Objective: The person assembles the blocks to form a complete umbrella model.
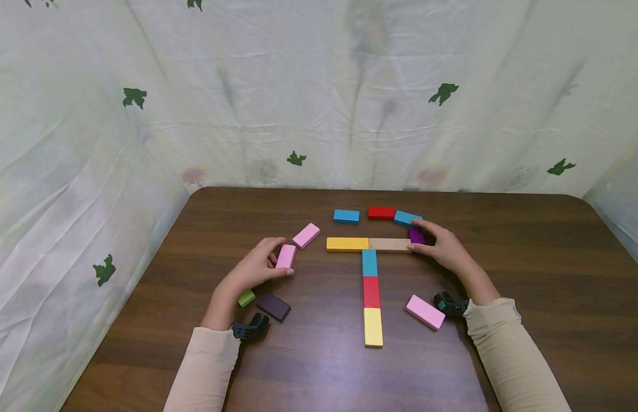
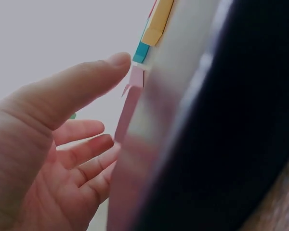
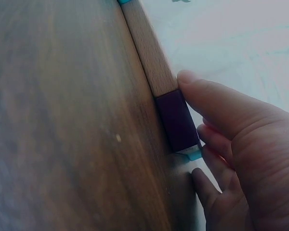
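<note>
In the head view, my left hand (image 1: pixel 257 266) holds a pink block (image 1: pixel 285 256) by its ends, thumb at the near end and fingers at the far end. Another pink block (image 1: pixel 306 235) lies just beyond it. On the right, my right hand (image 1: pixel 442 246) pinches a purple block (image 1: pixel 417 235) between thumb and fingers. In the right wrist view the thumb also touches near the joint where the purple block (image 3: pixel 179 120) meets a bare-wood block (image 3: pixel 149 48). A blue block (image 1: pixel 407 218) lies by the right fingertips.
A yellow block (image 1: pixel 347 244) continues the wood block's row. Below run a blue block (image 1: pixel 369 262), a red block (image 1: pixel 371 292) and a pale yellow block (image 1: pixel 372 327). Dark (image 1: pixel 273 307), green (image 1: pixel 246 297) and pink blocks (image 1: pixel 425 312) lie nearer. Blue (image 1: pixel 346 216) and red blocks (image 1: pixel 381 213) lie behind.
</note>
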Demonstrator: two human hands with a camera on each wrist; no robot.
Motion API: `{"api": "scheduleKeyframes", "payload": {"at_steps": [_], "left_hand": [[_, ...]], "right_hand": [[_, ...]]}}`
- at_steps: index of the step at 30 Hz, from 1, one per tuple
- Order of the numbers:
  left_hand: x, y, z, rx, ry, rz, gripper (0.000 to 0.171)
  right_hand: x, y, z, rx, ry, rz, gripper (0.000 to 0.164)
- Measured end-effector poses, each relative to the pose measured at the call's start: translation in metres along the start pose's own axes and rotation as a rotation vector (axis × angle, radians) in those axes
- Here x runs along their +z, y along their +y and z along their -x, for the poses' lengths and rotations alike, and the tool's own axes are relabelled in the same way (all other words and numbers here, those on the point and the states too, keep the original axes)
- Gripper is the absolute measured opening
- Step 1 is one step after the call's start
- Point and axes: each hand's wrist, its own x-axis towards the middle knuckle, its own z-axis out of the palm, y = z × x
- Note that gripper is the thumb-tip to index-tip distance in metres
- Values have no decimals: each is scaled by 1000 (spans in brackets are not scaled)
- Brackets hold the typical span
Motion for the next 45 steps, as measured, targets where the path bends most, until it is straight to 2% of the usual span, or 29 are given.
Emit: {"api": "scheduleKeyframes", "payload": {"at_steps": [5, 13, 20, 32, 45], "left_hand": [[1, -2, -1, 6, -37, 20, 82], [4, -3, -4, 39, -44, 2, 68], [10, 8, -6, 46, -45, -13, 63], [21, 19, -10, 111, -53, -40, 60], [30, 24, -14, 97, -51, -94, 63]], "right_hand": [[0, 0, -1, 6, 0, 5, 71], [0, 2, -1, -7, 0, -7, 70], [0, 3, 0, -11, 4, -15, 70], [0, 2, 1, -5, 1, -14, 71], [1, 2, 0, -18, 1, -6, 70]]}}
